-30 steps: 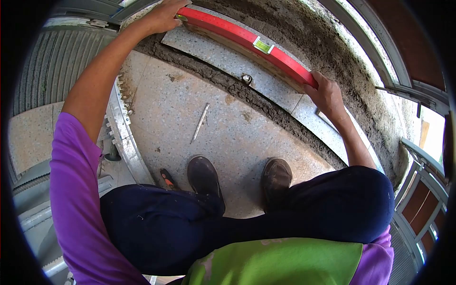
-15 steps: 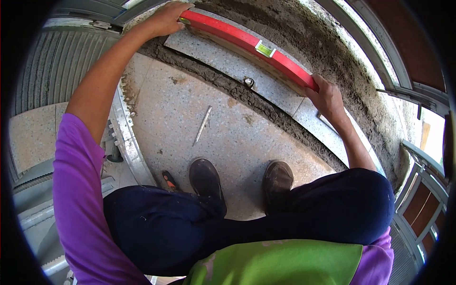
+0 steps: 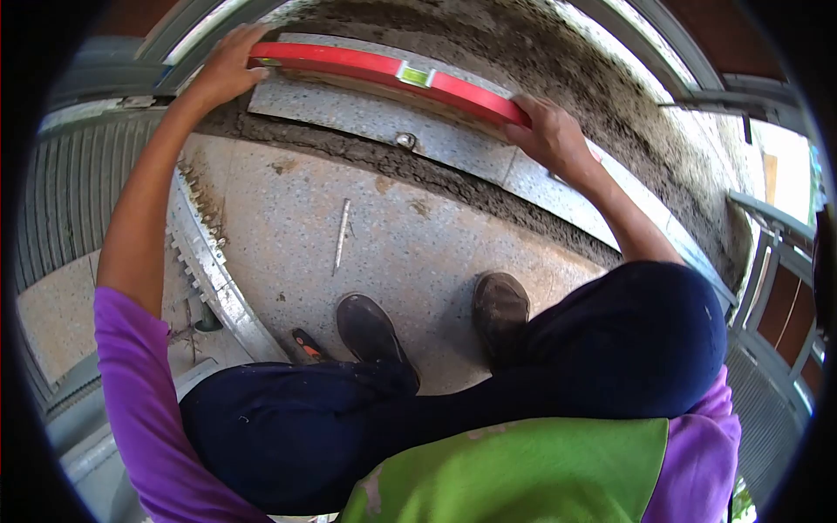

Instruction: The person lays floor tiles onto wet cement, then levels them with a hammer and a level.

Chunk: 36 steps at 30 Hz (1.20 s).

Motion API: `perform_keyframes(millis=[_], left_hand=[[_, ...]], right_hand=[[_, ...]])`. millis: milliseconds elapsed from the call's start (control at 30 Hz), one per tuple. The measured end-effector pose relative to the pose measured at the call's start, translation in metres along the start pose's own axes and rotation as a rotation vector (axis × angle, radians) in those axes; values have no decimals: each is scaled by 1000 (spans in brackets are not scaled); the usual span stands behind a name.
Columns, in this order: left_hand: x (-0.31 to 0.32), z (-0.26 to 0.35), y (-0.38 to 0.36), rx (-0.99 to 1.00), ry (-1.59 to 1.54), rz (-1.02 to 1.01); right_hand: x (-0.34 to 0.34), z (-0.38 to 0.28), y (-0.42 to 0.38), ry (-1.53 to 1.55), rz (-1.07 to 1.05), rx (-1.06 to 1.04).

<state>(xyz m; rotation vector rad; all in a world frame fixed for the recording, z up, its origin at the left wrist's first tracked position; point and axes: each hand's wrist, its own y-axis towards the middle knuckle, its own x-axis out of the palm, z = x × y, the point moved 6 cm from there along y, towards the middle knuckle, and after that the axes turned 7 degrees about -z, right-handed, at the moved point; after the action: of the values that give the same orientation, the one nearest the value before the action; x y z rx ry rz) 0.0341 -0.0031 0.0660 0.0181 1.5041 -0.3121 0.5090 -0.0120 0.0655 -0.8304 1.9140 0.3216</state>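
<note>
A red spirit level (image 3: pixel 349 61) with a greenish vial rests lengthwise along a strip of speckled stone tiles (image 3: pixel 327 106). Its left end is held by my left hand (image 3: pixel 228 70), fingers over the far side and thumb on the near side. Around the right end closes my right hand (image 3: pixel 554 135), close to a joint between two tiles. A small shiny round metal piece (image 3: pixel 406 140) sits at the tile's near edge. Wet grey mortar (image 3: pixel 349 143) shows along that edge, and more rough mortar (image 3: pixel 558 61) lies beyond the level.
On the speckled floor (image 3: pixel 288 218) before my shoes lies a thin whitish stick (image 3: pixel 342 235). A black-and-orange handle (image 3: pixel 308 344) is beside my left shoe. Notched metal track (image 3: pixel 209 253) curves along the left. Metal framing (image 3: pixel 776 253) stands at right.
The view has turned, so level, tiles and floor appear shifted left. Both hands keep hold of the level, which stays in about the same place on the tiles.
</note>
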Motion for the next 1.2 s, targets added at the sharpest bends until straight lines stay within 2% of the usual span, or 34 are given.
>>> perform_keyframes(millis=[233,267,400,467,533,633,800,1000,1200], left_hand=[[-54,41,-5,157,37,133],[-63,46,-6,220,62,200],[-92,89,-17,243,31,289],[-95,114,-20,270,61,290],[-91,128,-18,308,89,249],[-84,152,-20,296,73,167],[-81,199,-12,264,24,32],[-85,250,12,309,34,32],[-81,257,7,263,100,-7]], right_hand=[[-3,18,-6,98,42,-3],[-10,23,-9,89,63,11],[-54,50,-31,-14,195,-76],[-70,76,-49,-36,174,-36],[-82,103,-72,-46,180,-17],[-86,143,-119,-101,70,182],[-90,194,-207,-137,123,217],[-105,253,-289,-110,121,290],[-127,282,-336,-130,153,319]])
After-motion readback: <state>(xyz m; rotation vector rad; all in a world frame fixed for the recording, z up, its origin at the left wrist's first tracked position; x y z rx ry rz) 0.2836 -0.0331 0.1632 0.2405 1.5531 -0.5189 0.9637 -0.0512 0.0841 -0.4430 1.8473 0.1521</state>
